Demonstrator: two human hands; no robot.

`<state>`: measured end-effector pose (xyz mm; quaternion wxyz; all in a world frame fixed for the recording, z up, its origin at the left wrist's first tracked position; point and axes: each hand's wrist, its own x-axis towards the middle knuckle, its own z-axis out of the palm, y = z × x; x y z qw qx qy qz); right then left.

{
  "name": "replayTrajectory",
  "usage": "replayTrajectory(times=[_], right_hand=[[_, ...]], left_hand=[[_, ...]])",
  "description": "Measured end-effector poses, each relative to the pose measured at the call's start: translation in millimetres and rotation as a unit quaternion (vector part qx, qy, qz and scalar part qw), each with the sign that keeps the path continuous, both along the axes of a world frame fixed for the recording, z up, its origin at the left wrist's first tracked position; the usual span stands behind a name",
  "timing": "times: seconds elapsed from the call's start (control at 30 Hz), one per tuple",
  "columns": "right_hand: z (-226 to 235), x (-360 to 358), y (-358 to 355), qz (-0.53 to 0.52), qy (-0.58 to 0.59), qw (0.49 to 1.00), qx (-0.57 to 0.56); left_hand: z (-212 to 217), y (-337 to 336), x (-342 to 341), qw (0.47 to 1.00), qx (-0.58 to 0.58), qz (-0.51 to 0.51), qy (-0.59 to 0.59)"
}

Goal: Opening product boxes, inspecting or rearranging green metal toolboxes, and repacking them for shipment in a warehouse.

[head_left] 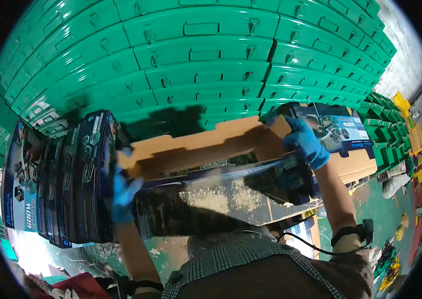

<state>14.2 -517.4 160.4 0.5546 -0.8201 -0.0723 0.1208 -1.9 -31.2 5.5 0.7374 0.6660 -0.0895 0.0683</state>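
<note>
A long cardboard box [211,147], plain brown inside and dark printed outside, stands open-topped in front of me over a worn work table [226,197]. My right hand [308,142], in a blue glove, grips its far right corner, fingers bent over the rim. At the box's left end is my left hand [125,194], also blue-gloved; it is blurred by motion, with its fingers closed on the brown flap. Shadow hides part of the box's floor and near wall.
Several dark printed cartons [76,179] stand upright at the left. Another printed carton [338,127] lies at the right, near a brown cardboard piece [353,165]. Behind the table rises a wall of stacked green metal cases [203,55]. Green bins [383,134] stand far right.
</note>
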Motion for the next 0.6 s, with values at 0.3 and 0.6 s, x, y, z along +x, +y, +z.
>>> replayTrajectory(times=[0.3,0.6], right_hand=[[-133,28,-13,-0.153,-0.070,0.969,0.181],[-143,40,-12,-0.076,-0.089,0.976,0.184]], left_hand=[[15,-86,66,0.976,0.193,0.094,-0.045],[17,-92,71,0.960,0.273,0.046,-0.037]])
